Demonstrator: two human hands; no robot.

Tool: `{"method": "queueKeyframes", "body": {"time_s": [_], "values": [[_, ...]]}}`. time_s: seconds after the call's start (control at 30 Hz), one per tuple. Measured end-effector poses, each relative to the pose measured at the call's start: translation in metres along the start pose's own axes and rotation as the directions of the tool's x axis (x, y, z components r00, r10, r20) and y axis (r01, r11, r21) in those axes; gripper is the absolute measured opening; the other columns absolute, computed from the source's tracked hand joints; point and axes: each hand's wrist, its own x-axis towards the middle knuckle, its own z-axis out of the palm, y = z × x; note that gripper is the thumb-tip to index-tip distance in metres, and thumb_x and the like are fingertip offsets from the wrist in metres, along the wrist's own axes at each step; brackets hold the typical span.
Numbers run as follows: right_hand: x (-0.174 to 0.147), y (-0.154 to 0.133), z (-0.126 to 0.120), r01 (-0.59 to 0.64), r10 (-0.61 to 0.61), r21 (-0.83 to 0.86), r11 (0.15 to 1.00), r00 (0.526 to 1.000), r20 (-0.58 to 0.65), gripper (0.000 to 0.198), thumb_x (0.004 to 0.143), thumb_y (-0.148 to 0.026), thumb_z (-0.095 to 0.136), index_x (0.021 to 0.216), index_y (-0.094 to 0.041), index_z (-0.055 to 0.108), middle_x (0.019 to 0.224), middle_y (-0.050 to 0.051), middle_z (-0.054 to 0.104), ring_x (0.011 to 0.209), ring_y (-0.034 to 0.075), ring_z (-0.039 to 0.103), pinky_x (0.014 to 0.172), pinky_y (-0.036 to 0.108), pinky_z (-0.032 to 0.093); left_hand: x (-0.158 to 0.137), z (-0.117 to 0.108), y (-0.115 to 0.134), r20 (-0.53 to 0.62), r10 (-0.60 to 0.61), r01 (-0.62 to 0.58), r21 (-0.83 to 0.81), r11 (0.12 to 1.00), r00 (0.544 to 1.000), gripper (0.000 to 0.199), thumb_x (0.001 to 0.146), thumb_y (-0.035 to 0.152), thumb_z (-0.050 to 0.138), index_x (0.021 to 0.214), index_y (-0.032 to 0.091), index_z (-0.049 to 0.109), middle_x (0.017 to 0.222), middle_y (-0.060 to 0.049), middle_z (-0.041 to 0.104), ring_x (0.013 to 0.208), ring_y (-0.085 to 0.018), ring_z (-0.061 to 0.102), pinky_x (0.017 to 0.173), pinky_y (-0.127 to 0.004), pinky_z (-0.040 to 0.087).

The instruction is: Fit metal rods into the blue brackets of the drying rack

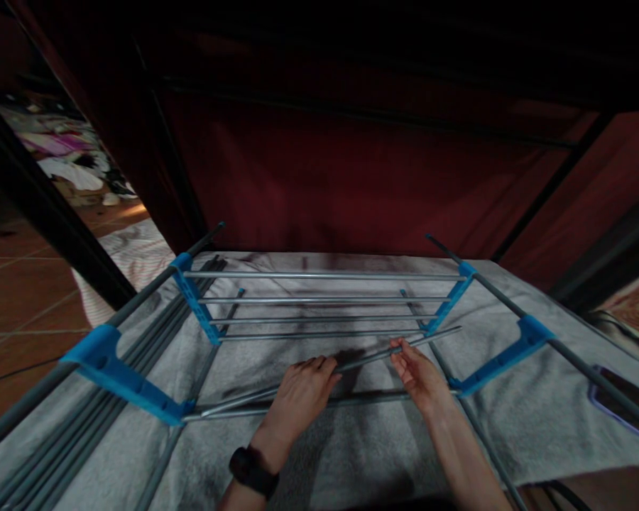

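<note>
My left hand (304,387), with a dark watch on its wrist, is wrapped over a grey metal rod (370,359). Toward the rod's other end, my right hand (414,370) pinches it between thumb and fingers. The rod slants, its right end higher, above the rack's lowest crossbar (370,400). That crossbar joins the near left blue bracket (130,387) to the near right blue bracket (503,363). Farther back, several crossbars (324,275) span the far left blue bracket (196,301) and the far right blue bracket (450,301).
Several loose grey rods (99,419) lie together on the left of the grey cloth (537,433). Near the right edge lies a phone (620,399). A dark red panel (319,184) stands behind the rack. Clothes (69,160) are piled at far left.
</note>
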Motion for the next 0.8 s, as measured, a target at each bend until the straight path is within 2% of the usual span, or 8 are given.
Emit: {"method": "queueKeyframes", "body": {"time_s": [0.2,0.47,0.57,0.8], "values": [[-0.007,0.006,0.006,-0.029,0.029,-0.006,1.000,1.000,0.003,0.004,0.083,-0.012,0.069,0.083,-0.016,0.067,0.079,0.003,0.073,0.066,0.009,0.066,0.068,0.019,0.060,-0.002,0.001,0.007,0.023,0.015,-0.014,-0.011,1.000,1.000,0.025,0.100,0.027,0.043,0.120,0.026,0.057,0.102,-0.002,0.069,0.092,-0.018,0.066,0.077,-0.031,0.046],[-0.014,0.007,0.012,-0.086,0.086,0.016,0.996,0.996,0.012,0.004,0.082,-0.012,0.067,0.081,-0.016,0.066,0.078,0.005,0.073,0.065,0.010,0.066,0.066,0.021,0.058,-0.002,-0.003,0.012,0.039,0.002,-0.003,0.024,1.000,0.999,0.027,0.100,0.025,0.038,0.117,0.024,0.059,0.104,-0.004,0.070,0.093,-0.019,0.067,0.079,-0.031,0.048],[-0.016,0.006,0.014,-0.092,0.092,0.017,0.996,0.995,-0.027,0.005,0.081,-0.011,0.066,0.079,-0.016,0.065,0.077,0.005,0.073,0.063,0.011,0.065,0.063,0.022,0.058,-0.002,-0.003,0.008,0.053,-0.030,0.026,0.079,0.997,0.998,0.028,0.100,0.023,0.035,0.115,0.022,0.060,0.104,-0.006,0.070,0.092,-0.020,0.068,0.079,-0.032,0.049],[-0.012,-0.001,0.015,-0.087,0.091,0.068,0.994,0.994,-0.064,0.002,0.081,-0.014,0.063,0.082,-0.015,0.064,0.075,0.007,0.072,0.062,0.012,0.066,0.058,0.021,0.055,-0.012,0.001,-0.004,0.049,-0.045,0.038,0.129,0.991,0.998,0.033,0.101,0.036,0.037,0.125,0.025,0.058,0.112,-0.004,0.072,0.092,-0.019,0.070,0.076,-0.030,0.051]]}}
